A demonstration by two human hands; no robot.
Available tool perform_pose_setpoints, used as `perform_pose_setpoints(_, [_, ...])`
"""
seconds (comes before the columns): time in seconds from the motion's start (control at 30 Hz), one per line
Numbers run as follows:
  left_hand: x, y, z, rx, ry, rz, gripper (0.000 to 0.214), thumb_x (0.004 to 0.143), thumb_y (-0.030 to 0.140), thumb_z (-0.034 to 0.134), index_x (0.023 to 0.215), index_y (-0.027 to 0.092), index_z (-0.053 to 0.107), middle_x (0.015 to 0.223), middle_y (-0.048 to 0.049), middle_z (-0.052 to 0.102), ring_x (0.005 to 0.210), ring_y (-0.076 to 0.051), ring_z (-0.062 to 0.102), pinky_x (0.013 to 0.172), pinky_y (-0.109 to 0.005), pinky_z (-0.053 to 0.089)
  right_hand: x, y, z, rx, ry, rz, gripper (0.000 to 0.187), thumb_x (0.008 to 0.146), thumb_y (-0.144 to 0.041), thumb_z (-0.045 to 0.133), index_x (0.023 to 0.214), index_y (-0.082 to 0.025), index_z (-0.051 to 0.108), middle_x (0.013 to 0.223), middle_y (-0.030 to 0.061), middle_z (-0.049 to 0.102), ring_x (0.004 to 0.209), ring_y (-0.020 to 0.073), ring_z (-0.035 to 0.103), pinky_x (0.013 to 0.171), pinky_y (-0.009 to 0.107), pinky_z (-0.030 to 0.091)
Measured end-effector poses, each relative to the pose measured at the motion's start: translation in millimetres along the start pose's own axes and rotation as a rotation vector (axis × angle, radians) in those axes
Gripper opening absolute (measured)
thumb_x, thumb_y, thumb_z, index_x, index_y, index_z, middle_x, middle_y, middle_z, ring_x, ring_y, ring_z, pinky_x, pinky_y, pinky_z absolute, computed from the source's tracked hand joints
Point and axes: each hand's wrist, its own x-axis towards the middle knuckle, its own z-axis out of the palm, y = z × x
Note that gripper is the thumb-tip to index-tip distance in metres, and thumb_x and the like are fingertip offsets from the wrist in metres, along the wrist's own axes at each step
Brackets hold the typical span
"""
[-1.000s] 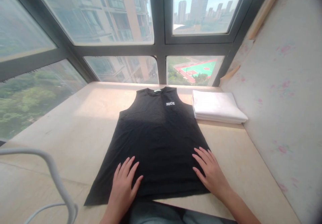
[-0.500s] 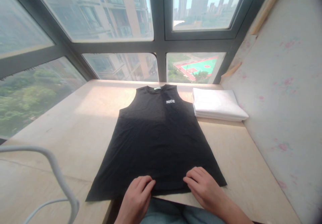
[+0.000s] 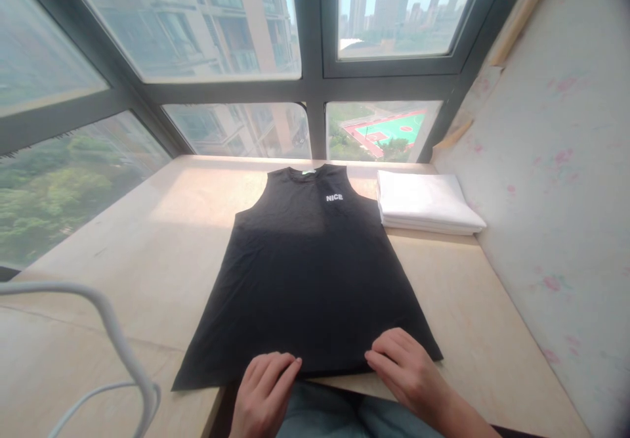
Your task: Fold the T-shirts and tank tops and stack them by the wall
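Note:
A black sleeveless shirt lies spread flat on the pale wooden surface, its neckline toward the window and its hem toward me. White letters reading NICE mark its upper right chest. My left hand pinches the hem left of the middle, thumb against fingers. Further right along the same hem, my right hand is closed on the cloth in a similar pinch. The hem looks drawn taut between the two hands.
Folded white cloth lies stacked beside the shirt's right shoulder, near the flower-patterned wall. A curved white tube stands at the lower left. Grey-framed windows close off the back and left.
Both hands have shifted slightly apart and a little toward me along the hem. The shirt's lower edge has straightened and its front looks smoother.

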Motion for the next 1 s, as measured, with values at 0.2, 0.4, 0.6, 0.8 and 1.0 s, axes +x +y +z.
perform_pose_setpoints(0.2, [-10, 3, 5.4, 0.010, -0.093, -0.038, 0.021, 0.095, 0.014, 0.053, 0.106, 0.020, 0.070, 0.099, -0.0051, 0.070, 0.094, -0.018, 0.063, 0.088, -0.033, 0.048, -15, 1, 7, 0.009, -0.158, 0.057, 0.018, 0.091, -0.011, 0.050, 0.095, -0.019, 0.065, 0.092, 0.0058, 0.060, 0.087, 0.0197, 0.054, 0.078, 0.035, 0.045])
perform_pose_setpoints(0.4, [-13, -4, -1.0, 0.002, -0.095, 0.005, 0.033, 0.093, 0.002, 0.047, 0.108, 0.021, 0.070, 0.101, -0.0034, 0.070, 0.096, -0.016, 0.063, 0.090, -0.032, 0.048, -21, 3, -5, -0.020, -0.135, 0.013, 0.029, 0.091, -0.010, 0.049, 0.113, -0.019, 0.066, 0.109, 0.0091, 0.065, 0.100, 0.0224, 0.058, 0.089, 0.039, 0.049])
perform_pose_setpoints(0.6, [-18, -13, -12.7, 0.014, -0.119, 0.024, 0.034, 0.093, 0.001, 0.044, 0.107, 0.019, 0.070, 0.097, -0.0037, 0.070, 0.093, -0.015, 0.062, 0.088, -0.031, 0.048, -47, 23, -20, -0.137, -0.138, -0.014, 0.054, 0.080, 0.004, 0.039, 0.122, -0.018, 0.065, 0.122, 0.0100, 0.066, 0.111, 0.0231, 0.060, 0.095, 0.039, 0.052])
perform_pose_setpoints(0.8, [-18, -14, -12.5, -0.002, -0.082, 0.003, 0.033, 0.091, -0.002, 0.045, 0.100, 0.019, 0.068, 0.092, -0.0031, 0.068, 0.088, -0.015, 0.062, 0.085, -0.029, 0.047, -81, 58, -31, -0.280, -0.035, 0.074, 0.053, 0.083, 0.004, 0.038, 0.118, -0.021, 0.069, 0.117, 0.0092, 0.069, 0.109, 0.0223, 0.063, 0.093, 0.039, 0.055])
perform_pose_setpoints(1.0, [-2, -3, -10.1, -0.006, -0.227, -0.036, 0.020, 0.090, 0.009, 0.050, 0.098, 0.020, 0.065, 0.092, -0.0043, 0.066, 0.084, -0.017, 0.061, 0.077, -0.030, 0.050, -97, 66, -42, -0.117, 0.003, 0.190, 0.037, 0.089, -0.004, 0.044, 0.105, -0.024, 0.071, 0.109, 0.0068, 0.070, 0.106, 0.0201, 0.066, 0.092, 0.035, 0.056])
